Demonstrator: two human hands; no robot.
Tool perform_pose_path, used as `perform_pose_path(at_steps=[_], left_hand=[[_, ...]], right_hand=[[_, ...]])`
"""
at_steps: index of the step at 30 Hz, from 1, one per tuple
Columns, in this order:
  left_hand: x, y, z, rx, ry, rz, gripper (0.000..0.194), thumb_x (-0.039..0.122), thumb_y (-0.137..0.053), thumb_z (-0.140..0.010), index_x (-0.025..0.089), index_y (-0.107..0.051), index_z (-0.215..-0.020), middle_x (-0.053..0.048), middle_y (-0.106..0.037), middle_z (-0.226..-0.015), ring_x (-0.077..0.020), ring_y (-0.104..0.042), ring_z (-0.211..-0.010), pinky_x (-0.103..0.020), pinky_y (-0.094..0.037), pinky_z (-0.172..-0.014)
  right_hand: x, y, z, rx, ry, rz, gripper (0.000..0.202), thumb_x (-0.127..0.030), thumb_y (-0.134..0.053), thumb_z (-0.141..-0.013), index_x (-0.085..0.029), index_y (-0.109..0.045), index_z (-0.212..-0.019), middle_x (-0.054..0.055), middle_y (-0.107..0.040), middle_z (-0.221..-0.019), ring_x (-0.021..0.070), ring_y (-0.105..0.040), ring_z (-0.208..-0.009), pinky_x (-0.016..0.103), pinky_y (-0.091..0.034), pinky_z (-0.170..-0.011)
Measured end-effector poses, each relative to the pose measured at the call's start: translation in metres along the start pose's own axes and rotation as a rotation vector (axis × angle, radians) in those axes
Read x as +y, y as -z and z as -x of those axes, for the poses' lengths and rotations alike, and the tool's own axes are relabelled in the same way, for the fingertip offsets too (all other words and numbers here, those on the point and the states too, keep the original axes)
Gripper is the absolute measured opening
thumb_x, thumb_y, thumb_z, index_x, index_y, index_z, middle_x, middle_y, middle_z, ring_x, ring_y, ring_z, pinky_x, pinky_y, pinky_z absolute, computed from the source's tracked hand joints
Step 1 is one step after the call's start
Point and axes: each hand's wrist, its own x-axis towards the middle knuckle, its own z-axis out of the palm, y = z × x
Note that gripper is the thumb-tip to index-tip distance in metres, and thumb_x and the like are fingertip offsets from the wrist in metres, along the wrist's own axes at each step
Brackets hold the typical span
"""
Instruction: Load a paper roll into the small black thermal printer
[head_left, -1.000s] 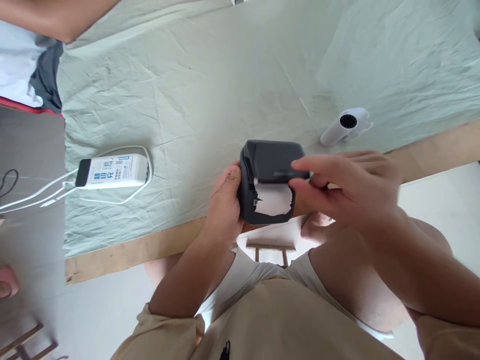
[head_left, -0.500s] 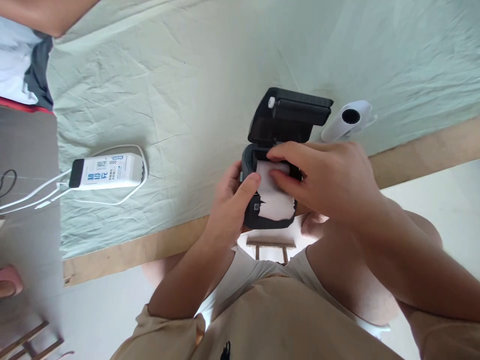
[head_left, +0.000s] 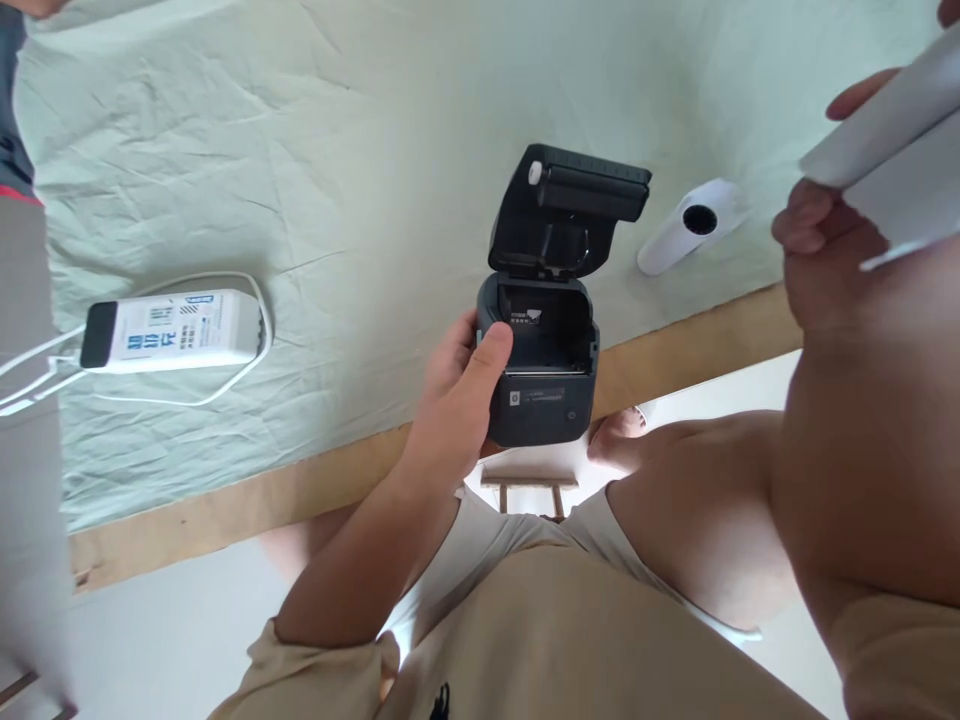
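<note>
My left hand is wrapped round the left side of a black device, its thumb on the rim of the compartment. The device's lid is flipped up, and no paper roll lies in the dark compartment. At the far right, my right hand is closed on white rolled paper, which runs out of the frame. A fingertip shows behind that paper; whose it is I cannot tell. Between device and right hand, a white roll with a black round end lies on the cloth.
A white power strip with looped cables lies on the pale green cloth at left. The table's wooden edge runs below the device. Part of another person's arm shows at the top left.
My right hand has moved from the device to the far upper right. The white paper has left the compartment. My left hand still holds the device. The view has shifted slightly.
</note>
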Motion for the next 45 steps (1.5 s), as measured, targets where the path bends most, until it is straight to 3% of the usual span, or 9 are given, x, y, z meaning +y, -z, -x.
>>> perform_pose_path(at_steps=[3, 5, 11, 16, 21, 24, 30, 34, 45], left_hand=[[0.000, 0.000, 0.000, -0.003, -0.009, 0.004, 0.038, 0.057, -0.083, -0.087, 0.026, -0.074, -0.107, -0.004, -0.075, -0.082, -0.0279, -0.080, -0.081, -0.034, -0.067, -0.062], [0.000, 0.001, -0.002, 0.000, -0.011, 0.002, 0.041, 0.058, -0.084, -0.086, 0.026, -0.074, -0.109, -0.004, -0.073, -0.079, -0.0265, -0.079, -0.076, -0.033, -0.064, -0.057], [-0.003, 0.003, -0.006, 0.018, -0.002, -0.010, 0.038, 0.056, -0.081, -0.089, 0.027, -0.075, -0.113, 0.001, -0.068, -0.071, -0.0156, -0.064, -0.050, -0.023, -0.048, -0.037], [-0.003, 0.003, -0.005, 0.017, -0.012, -0.024, 0.038, 0.055, -0.079, -0.091, 0.027, -0.074, -0.116, 0.001, -0.070, -0.072, -0.0170, -0.066, -0.050, -0.024, -0.047, -0.035], [-0.002, 0.004, -0.006, -0.018, -0.012, -0.042, 0.043, 0.057, -0.081, -0.089, 0.025, -0.072, -0.115, -0.001, -0.075, -0.077, -0.0193, -0.070, -0.054, -0.024, -0.048, -0.035], [-0.001, 0.004, -0.007, -0.032, 0.007, -0.046, 0.049, 0.059, -0.080, -0.088, 0.024, -0.068, -0.121, -0.002, -0.077, -0.077, -0.0197, -0.070, -0.051, -0.025, -0.048, -0.036], [-0.001, 0.006, -0.005, -0.044, 0.019, -0.046, 0.054, 0.062, -0.079, -0.089, 0.024, -0.066, -0.126, -0.003, -0.077, -0.077, -0.0213, -0.073, -0.055, -0.024, -0.046, -0.036], [0.000, 0.005, -0.005, -0.048, 0.012, -0.048, 0.054, 0.062, -0.079, -0.089, 0.023, -0.066, -0.125, -0.004, -0.077, -0.079, -0.0218, -0.074, -0.056, -0.024, -0.045, -0.035], [0.004, 0.003, -0.005, -0.032, 0.041, -0.055, 0.056, 0.062, -0.083, -0.085, 0.026, -0.066, -0.124, -0.004, -0.077, -0.079, -0.0253, -0.078, -0.065, -0.029, -0.056, -0.046]], right_hand=[[0.050, -0.001, -0.017, 0.532, -0.298, -0.162, 0.018, -0.025, -0.071, -0.080, -0.025, -0.064, -0.096, -0.003, -0.053, -0.067, 0.0087, -0.039, -0.044, 0.026, -0.019, -0.037], [0.071, -0.004, -0.018, 0.567, -0.322, -0.101, 0.023, -0.017, -0.079, -0.071, -0.026, -0.061, -0.080, -0.003, -0.054, -0.063, 0.0086, -0.039, -0.042, 0.028, -0.026, -0.037], [0.093, 0.001, -0.006, 0.339, -0.131, 0.299, 0.031, -0.038, -0.092, -0.072, -0.028, -0.066, -0.084, 0.004, -0.072, -0.081, 0.0174, -0.063, -0.067, 0.035, -0.049, -0.061], [0.082, 0.002, -0.001, 0.127, -0.274, 0.412, 0.063, -0.029, -0.092, -0.068, -0.026, -0.064, -0.124, 0.011, -0.079, -0.102, 0.0216, -0.068, -0.078, 0.040, -0.053, -0.071], [0.027, -0.006, 0.016, 0.183, 0.263, 0.301, 0.062, -0.008, -0.063, -0.077, -0.029, -0.063, -0.135, 0.014, -0.073, -0.130, 0.0301, -0.071, -0.116, 0.046, -0.055, -0.094], [0.004, -0.017, 0.021, -0.003, 0.421, 0.320, 0.064, -0.011, -0.063, -0.081, -0.029, -0.060, -0.142, 0.014, -0.071, -0.138, 0.0337, -0.067, -0.131, 0.053, -0.051, -0.109], [0.012, -0.029, 0.018, -0.163, 0.162, 0.481, 0.043, -0.033, -0.076, -0.089, -0.028, -0.070, -0.132, 0.016, -0.076, -0.125, 0.0393, -0.074, -0.112, 0.056, -0.055, -0.091], [0.017, -0.026, 0.020, -0.106, 0.058, 0.382, 0.059, -0.037, -0.088, -0.082, -0.029, -0.065, -0.137, 0.013, -0.077, -0.119, 0.0317, -0.073, -0.101, 0.048, -0.057, -0.086], [0.013, -0.037, 0.030, -0.138, 0.108, 0.292, 0.054, -0.026, -0.074, -0.090, -0.031, -0.060, -0.142, 0.009, -0.074, -0.122, 0.0265, -0.071, -0.098, 0.045, -0.059, -0.089]])
